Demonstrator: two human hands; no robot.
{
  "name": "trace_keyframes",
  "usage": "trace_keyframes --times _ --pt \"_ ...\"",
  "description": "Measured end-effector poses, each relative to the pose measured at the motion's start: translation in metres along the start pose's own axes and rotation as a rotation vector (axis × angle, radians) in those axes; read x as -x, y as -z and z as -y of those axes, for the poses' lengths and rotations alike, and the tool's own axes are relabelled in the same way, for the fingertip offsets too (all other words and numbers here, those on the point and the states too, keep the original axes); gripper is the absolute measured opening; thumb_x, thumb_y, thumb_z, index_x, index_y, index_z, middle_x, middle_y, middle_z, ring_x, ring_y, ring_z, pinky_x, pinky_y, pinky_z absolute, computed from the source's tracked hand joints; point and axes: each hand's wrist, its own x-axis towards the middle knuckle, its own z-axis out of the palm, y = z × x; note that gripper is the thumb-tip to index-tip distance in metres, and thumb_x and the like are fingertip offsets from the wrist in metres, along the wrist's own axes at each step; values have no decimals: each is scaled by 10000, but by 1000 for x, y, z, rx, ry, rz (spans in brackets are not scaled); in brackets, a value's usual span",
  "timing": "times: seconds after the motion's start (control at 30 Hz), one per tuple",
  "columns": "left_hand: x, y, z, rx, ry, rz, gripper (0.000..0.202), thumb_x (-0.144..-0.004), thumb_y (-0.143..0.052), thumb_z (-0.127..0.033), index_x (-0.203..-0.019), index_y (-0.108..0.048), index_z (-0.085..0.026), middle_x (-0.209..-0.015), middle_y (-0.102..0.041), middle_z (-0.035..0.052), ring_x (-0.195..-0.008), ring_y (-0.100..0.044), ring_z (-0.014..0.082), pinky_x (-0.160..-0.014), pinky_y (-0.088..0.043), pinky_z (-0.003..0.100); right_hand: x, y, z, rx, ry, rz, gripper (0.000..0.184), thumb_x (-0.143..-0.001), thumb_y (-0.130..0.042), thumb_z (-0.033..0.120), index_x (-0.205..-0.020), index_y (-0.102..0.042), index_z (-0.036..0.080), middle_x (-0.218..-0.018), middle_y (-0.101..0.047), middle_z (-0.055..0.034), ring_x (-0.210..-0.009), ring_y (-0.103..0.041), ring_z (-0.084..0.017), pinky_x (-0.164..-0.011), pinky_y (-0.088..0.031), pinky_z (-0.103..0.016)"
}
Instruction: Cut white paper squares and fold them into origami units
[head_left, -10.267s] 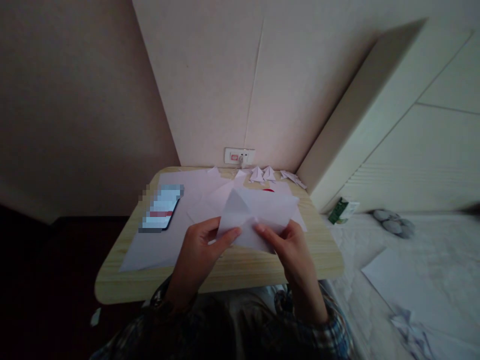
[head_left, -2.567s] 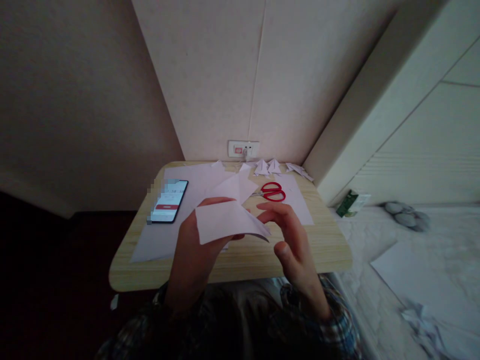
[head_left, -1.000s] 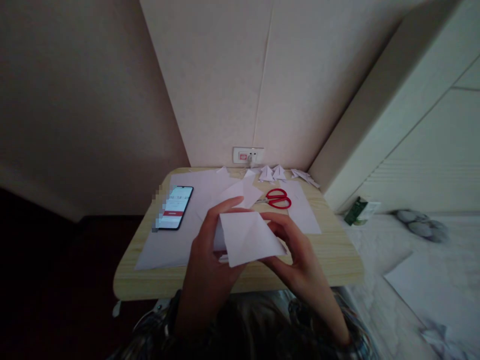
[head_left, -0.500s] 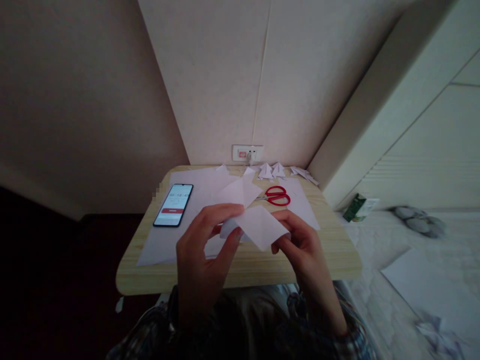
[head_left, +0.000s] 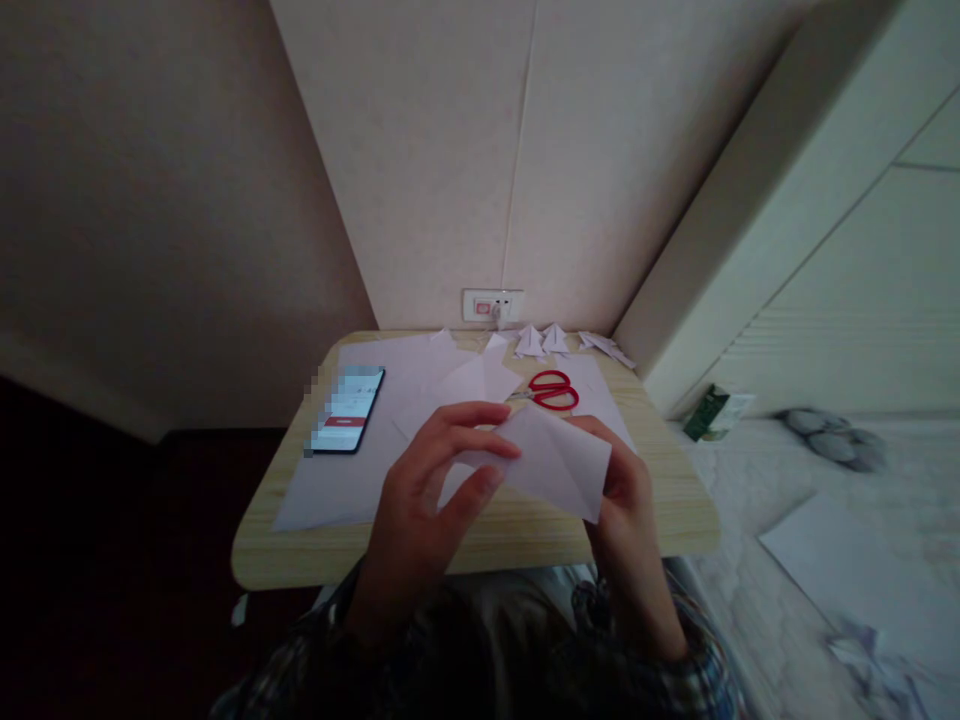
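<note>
Between my two hands, above the front of the table, is a creased sheet of white paper point(head_left: 559, 465). My left hand point(head_left: 439, 490) pinches its left edge between thumb and fingers. On the other side my right hand point(head_left: 619, 485) grips the paper, its fingers partly hidden behind the sheet. Just beyond the hands lies another creased piece of white paper point(head_left: 480, 380). Red-handled scissors point(head_left: 553, 390) rest beside it, their blades pointing left and partly covered.
The small wooden table point(head_left: 337, 560) stands against the wall, below a socket point(head_left: 493, 305). A phone point(head_left: 349, 410) lies on large white sheets at left. Folded paper pieces point(head_left: 541, 341) line the back edge. On the bed at right are a green-and-white box point(head_left: 709, 412) and more paper point(head_left: 847, 560).
The held paper has turned and shifted right, showing a broader face with its right corner raised. My left hand has moved right along it, and my right hand slightly right.
</note>
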Motion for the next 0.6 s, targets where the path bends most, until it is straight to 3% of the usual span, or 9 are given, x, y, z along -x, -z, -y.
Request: trace_keyframes --times 0.2,0.37,0.6 --pt "-2 -5 2 120 102 -47 102 -812 -719 -120 -788 -715 -220 -1078 -702 47 -1094 -640 205 -918 -525 290 1 0 1 72 55 52 51 -773 -665 227 -807 -701 238 -800 -771 -20 -722 -685 -218 -632 -516 -308" --pt "-5 -5 3 178 227 -96 61 -842 -689 -172 -856 -658 -223 -975 -753 9 -902 -706 159 -779 -549 243 3 -1 3 115 109 98 136 -783 -624 183 -866 -712 245 -816 -783 -17 -715 -701 -207 -602 -513 -285" --pt "-10 3 4 48 269 -2 55 -829 -710 -270 -824 -717 -216 -823 -767 2 -815 -729 190 -715 -558 258 4 2 2 198 222 173 168 -806 -612 163 -916 -708 247 -856 -788 -21 -729 -707 -206 -636 -532 -290"
